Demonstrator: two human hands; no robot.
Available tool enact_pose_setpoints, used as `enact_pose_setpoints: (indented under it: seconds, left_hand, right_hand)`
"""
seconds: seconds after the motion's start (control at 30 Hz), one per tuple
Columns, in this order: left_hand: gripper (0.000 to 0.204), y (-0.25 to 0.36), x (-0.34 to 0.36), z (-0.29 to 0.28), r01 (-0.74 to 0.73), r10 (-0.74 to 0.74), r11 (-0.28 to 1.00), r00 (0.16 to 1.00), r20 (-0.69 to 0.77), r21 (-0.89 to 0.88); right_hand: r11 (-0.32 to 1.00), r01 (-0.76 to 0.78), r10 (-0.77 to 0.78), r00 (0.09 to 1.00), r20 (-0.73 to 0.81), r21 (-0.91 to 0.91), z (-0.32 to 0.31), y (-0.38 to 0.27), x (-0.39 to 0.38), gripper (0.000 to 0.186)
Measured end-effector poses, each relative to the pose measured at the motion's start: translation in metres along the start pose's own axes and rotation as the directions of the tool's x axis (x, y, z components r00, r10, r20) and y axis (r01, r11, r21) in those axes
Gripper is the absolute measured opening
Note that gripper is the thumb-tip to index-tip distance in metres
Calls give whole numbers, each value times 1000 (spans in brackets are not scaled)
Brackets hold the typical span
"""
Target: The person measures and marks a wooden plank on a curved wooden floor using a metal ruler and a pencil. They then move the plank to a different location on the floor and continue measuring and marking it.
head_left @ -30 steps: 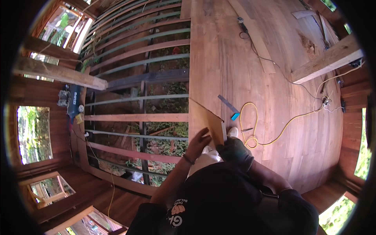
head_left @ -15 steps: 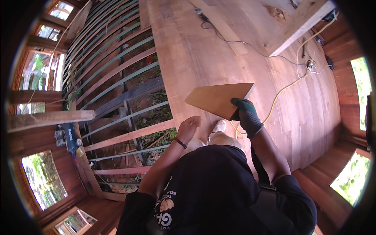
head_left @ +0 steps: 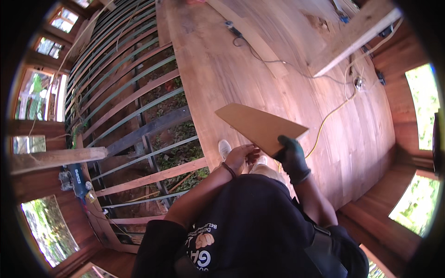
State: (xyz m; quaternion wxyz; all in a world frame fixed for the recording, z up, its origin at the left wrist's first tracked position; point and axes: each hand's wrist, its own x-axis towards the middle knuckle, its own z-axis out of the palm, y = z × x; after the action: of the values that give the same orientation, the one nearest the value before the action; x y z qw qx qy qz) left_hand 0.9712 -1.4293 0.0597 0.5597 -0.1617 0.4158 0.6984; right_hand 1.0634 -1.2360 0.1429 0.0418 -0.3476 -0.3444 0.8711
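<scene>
A flat brown wooden board (head_left: 259,126) with a slanted far-left end is held in front of my body, above the floor. My right hand (head_left: 292,160), in a dark green-grey work glove, grips its near right corner, thumb on the upper face. My bare left hand (head_left: 243,156), with a dark bracelet at the wrist, is beside the board's near edge. Its fingers are loosely bent and a little apart; whether they touch the edge I cannot tell. My shoes (head_left: 224,148) show below.
Laid floorboards (head_left: 352,153) spread ahead and right. To the left, open joists (head_left: 153,173) have gaps over soil and plants. A yellow cord (head_left: 320,129), a dark cable (head_left: 264,60) and a wooden post (head_left: 354,39) are on the right; a blue power tool (head_left: 79,181) and a beam (head_left: 60,159), left.
My left hand has moved right, close to the board's near edge. The board has turned, its right end now nearer me. A second shoe has come into view and the view has shifted slightly.
</scene>
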Motion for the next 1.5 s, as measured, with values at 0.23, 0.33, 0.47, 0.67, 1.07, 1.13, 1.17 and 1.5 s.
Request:
enact_pose_setpoints:
  seconds: [0.23,0.33,0.47,0.67,1.07,1.13,1.17,1.5]
  left_hand:
    - [27,40,7,-39,-14,14,1000,999,44,-15]
    - [29,61,6,-62,-32,30,994,999,24,103]
    - [28,79,-1,-132,-85,147,877,985,-95,474]
    - [28,-18,-37,-265,68,540,512,750,-383,856]
    - [33,-383,-97,-172,126,79,984,326,-942,127]
    - [33,-417,-91,-151,128,141,973,323,-936,191]
    - [32,-428,-90,-140,86,133,983,250,-959,159]
    - [35,-453,-165,-87,-218,-73,972,50,-996,-83]
  right_hand:
    - [995,22,-10,994,-113,100,50,17,19,37]
    - [994,66,-45,974,-224,87,54,9,33,34]
    - [980,151,-120,970,-213,132,58,9,47,33]
    - [990,6,-32,983,-183,-140,39,4,53,28]
    - [729,-123,257,961,103,-673,-22,26,18,38]
    - [619,-89,327,933,153,-781,-26,33,3,37]
    - [608,-95,383,905,186,-788,-24,39,-2,37]
    - [334,2,680,692,242,-943,0,127,-93,43]
